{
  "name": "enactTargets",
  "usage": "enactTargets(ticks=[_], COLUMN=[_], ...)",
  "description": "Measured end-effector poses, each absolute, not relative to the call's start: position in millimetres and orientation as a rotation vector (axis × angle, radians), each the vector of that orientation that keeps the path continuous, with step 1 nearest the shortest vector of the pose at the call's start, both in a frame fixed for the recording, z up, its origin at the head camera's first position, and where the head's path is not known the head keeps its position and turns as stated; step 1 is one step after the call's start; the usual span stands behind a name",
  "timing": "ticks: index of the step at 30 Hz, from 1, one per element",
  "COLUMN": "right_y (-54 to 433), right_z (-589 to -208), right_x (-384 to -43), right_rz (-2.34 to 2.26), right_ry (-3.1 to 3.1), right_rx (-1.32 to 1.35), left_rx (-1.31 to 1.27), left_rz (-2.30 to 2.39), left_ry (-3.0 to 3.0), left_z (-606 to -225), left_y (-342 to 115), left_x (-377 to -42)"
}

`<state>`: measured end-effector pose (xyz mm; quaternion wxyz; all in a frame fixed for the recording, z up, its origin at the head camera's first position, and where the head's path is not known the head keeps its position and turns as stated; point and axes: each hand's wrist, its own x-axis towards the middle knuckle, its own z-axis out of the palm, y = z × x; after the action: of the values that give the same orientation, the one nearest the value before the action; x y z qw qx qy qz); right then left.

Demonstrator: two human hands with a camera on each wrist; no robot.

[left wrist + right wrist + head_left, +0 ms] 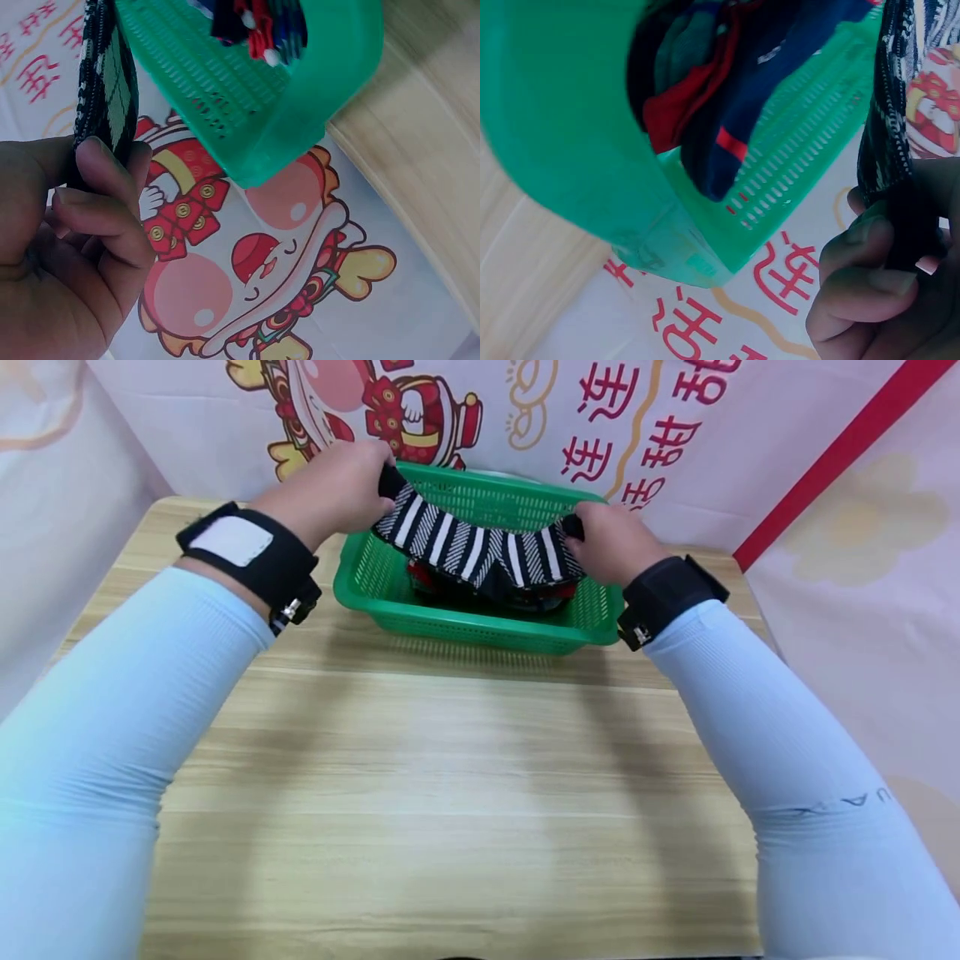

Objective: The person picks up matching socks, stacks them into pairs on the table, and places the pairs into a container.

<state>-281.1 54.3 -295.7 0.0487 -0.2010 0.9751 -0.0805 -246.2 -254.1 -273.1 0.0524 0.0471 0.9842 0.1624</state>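
A black-and-white striped sock (457, 547) stretches between both hands above a green basket (480, 631), sagging in the middle. My left hand (341, 485) pinches its black left end; the left wrist view shows the thumb and fingertips closed on the sock (109, 82). At the other end, my right hand (611, 543) pinches the black tip, with fingers curled round it in the right wrist view. Below lie more socks inside the basket, among them a navy sock (739, 112) with a red band and a red sock (679, 105). The hanging sock partly hides them in the head view.
The basket stands at the back of a wooden table (450, 777), close to a white backdrop (487, 410) with red characters and a cartoon figure. White printed cloth (862, 610) also borders the right side. Both wrists wear black straps.
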Motion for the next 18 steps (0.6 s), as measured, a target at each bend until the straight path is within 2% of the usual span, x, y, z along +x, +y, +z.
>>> enactTargets(ticks=[12,18], right_y=[36.7,26.0], right_z=[-287.9,-283.5], right_x=[-294.9,-298.9], right_rz=[-0.029,0.069], right_ry=[2.918,2.923], right_rx=[-0.56,-0.557], left_rx=[0.243,0.209], left_rz=[0.178,0.042], left_ry=[2.958,2.969], left_z=[-273.1,-270.9], left_y=[-235.6,-233.3], left_x=[-253.0,-257.8])
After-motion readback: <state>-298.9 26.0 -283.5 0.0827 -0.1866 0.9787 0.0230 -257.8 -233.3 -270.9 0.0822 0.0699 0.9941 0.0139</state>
